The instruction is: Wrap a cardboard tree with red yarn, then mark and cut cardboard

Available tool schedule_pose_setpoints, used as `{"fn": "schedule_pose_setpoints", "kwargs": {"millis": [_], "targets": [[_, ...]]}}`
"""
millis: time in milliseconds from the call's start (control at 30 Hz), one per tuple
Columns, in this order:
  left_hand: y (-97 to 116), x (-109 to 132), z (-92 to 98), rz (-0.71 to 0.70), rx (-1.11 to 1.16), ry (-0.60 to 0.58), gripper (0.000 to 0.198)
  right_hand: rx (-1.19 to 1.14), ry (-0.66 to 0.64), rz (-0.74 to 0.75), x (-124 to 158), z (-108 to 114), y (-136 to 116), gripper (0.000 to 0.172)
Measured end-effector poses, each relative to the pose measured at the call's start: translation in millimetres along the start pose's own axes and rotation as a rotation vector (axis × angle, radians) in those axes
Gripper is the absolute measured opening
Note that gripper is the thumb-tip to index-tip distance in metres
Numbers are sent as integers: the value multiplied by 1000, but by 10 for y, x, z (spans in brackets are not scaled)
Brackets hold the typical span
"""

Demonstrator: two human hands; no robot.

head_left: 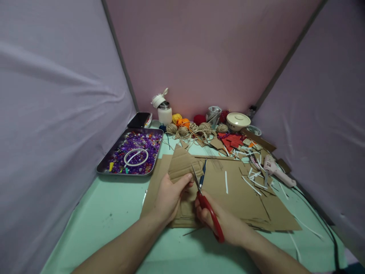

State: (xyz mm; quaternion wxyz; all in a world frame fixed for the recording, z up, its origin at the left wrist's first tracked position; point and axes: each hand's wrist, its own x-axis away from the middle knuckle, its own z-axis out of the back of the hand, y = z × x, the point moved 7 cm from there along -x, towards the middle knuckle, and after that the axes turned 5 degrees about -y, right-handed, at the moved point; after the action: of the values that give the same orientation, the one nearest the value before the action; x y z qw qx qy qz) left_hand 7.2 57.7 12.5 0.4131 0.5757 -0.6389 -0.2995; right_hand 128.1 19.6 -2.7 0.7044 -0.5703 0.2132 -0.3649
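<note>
My left hand [173,192] grips a piece of cut brown cardboard [182,163] by its lower edge, thumb on top, holding it up at a tilt. My right hand [213,215] is closed round the red handles of a pair of scissors [210,213]. The scissor blades point up and touch or overlap the right edge of the cardboard piece; whether they bite into it I cannot tell. Behind the blades a dark blue pen-like tool [203,171] lies on a large cardboard sheet [236,194], which spreads under both hands.
A metal tray [98,167] of purple beads stands at the left. At the back are a white bottle [164,114], balls of twine [203,129] and a lidded bowl [238,121]. On the right lie a glue gun [276,171], its cord, and scattered white strips [252,186].
</note>
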Motion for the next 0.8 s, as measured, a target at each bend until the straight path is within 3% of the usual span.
{"fn": "schedule_pose_setpoints", "kwargs": {"millis": [300,800], "targets": [[21,-109,75,2,12,-60,36,-114,38,-76,-85,-143,-94,55],[-7,-149,88,33,7,-91,35,-270,172,-106,-135,-194,60,53]]}}
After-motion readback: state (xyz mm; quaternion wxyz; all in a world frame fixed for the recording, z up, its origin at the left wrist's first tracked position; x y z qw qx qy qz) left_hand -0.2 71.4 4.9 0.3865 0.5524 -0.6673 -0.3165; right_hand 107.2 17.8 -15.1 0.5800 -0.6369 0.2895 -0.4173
